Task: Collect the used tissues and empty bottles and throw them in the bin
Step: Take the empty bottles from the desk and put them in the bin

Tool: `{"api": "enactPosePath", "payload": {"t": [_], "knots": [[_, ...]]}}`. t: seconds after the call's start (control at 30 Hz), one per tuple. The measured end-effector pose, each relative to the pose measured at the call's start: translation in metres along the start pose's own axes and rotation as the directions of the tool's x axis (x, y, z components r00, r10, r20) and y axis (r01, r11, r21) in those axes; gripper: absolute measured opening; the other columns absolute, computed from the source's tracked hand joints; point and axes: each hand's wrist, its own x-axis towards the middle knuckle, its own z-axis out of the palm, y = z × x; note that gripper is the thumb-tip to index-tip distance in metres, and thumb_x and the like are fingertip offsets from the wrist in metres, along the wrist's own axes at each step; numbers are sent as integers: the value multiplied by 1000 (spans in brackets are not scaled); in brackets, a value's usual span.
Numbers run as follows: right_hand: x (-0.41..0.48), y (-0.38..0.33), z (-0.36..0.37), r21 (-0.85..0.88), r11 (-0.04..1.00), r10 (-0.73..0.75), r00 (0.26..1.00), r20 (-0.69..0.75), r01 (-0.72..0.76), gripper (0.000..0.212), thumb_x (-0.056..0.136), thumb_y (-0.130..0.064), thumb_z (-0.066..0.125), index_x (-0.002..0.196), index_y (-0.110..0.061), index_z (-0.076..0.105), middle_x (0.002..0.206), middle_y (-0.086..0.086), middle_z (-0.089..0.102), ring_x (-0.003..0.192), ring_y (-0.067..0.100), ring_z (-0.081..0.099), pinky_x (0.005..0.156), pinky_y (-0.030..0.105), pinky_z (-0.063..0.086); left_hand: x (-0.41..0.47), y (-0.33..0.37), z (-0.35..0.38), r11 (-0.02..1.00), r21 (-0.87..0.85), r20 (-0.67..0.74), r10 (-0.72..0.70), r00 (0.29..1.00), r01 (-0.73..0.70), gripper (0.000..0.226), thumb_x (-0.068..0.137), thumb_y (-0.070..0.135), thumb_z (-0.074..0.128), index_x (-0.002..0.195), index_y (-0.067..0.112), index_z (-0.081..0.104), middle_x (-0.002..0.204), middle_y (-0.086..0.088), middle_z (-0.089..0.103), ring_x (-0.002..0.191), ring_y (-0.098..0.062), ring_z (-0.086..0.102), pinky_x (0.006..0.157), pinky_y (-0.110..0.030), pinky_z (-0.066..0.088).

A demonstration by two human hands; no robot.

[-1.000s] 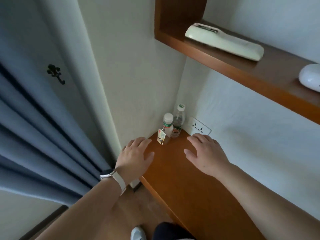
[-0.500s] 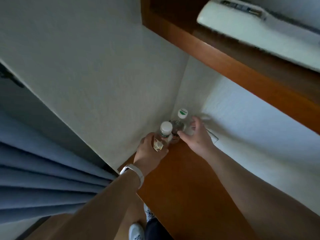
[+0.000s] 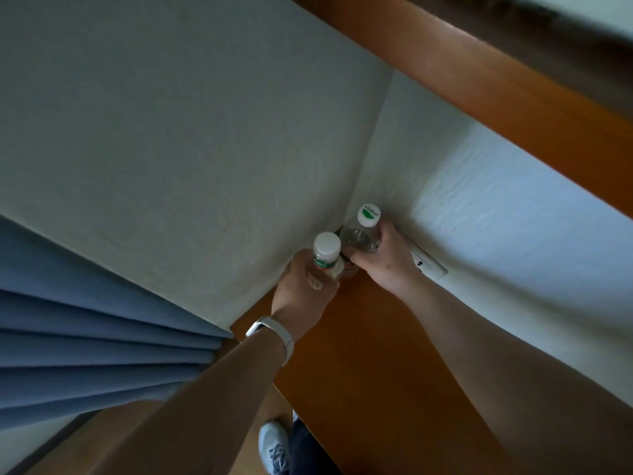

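A smooth orange-brown wooden desk top (image 3: 376, 354) is seen filling the corner where two white textured walls (image 3: 205, 149) meet. A blue pleated curtain (image 3: 85, 337) hangs to the left of the corner. A thick shelf of the same orange-brown wood (image 3: 496, 108) runs along the right-hand wall above the desk. A white wall socket plate (image 3: 430, 267) is set in that wall just above the desk top. A strip of wooden floor and a white lace-up shoe (image 3: 274, 443) are seen below the desk edge.

Two small clear plastic bottles stand deep in the corner, just beside each other. The nearer bottle with a plain white cap (image 3: 327, 250) is gripped by the left hand (image 3: 301, 293), whose fingers are curled round its body. A white-strapped watch (image 3: 277, 334) is worn on that wrist. The farther bottle with a white and green cap (image 3: 368, 216) is held by the right hand (image 3: 387, 262), with thumb and fingers wrapped round its shoulder.

The lower parts of both bottles are hidden by the hands, so it cannot be told whether they rest on the desk. Part of the socket is covered by the right hand, and the top of the shelf is cut off.

A green band with white lettering is seen on the nearer bottle, and green script on the farther cap; neither can be read.
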Motion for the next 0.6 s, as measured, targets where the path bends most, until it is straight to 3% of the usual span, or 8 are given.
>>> {"api": "enactPosePath", "payload": {"t": [0.1,0.23,0.3,0.4,0.6], "knots": [[-11,-3,-1,20,1000,-20,1000,-19,20,54,74,-36,80,118,-26,50,104,-17,58,91,-5,56,74,19,46,-11,2,-10,1000,-11,-5,11,1000,-11,56,79,43,74,122,42,39,111,16,58,91,-4,59,73,-28,55],[-42,-12,-9,21,999,-32,999,-42,33,48,76,-37,78,113,-35,47,103,-22,57,90,-11,52,71,14,39,-40,4,-30,999,-21,-16,30,999,-30,52,81,43,73,117,41,35,98,23,53,81,7,53,59,-9,40],[-59,-14,-12,13,999,-30,998,-53,31,55,75,-40,78,120,-33,46,108,-22,56,93,-8,53,79,20,43,-57,1,-40,998,-33,-12,46,999,-47,54,80,42,75,117,42,36,100,24,53,81,8,53,51,-6,40],[-86,-16,-17,-2,1000,-29,997,-74,29,59,75,-41,77,124,-34,44,111,-20,57,98,0,54,86,29,46,-81,-3,-53,996,-48,-18,74,997,-75,57,77,42,77,122,37,41,105,20,56,84,6,55,54,-5,42],[-150,-20,-23,9,1000,-17,990,-140,19,52,78,-39,76,119,-32,44,105,-20,53,95,1,53,74,25,46,-122,-8,-68,986,-54,1,157,988,-157,63,76,43,77,128,37,42,109,20,56,96,-2,57,55,-1,41]]}}
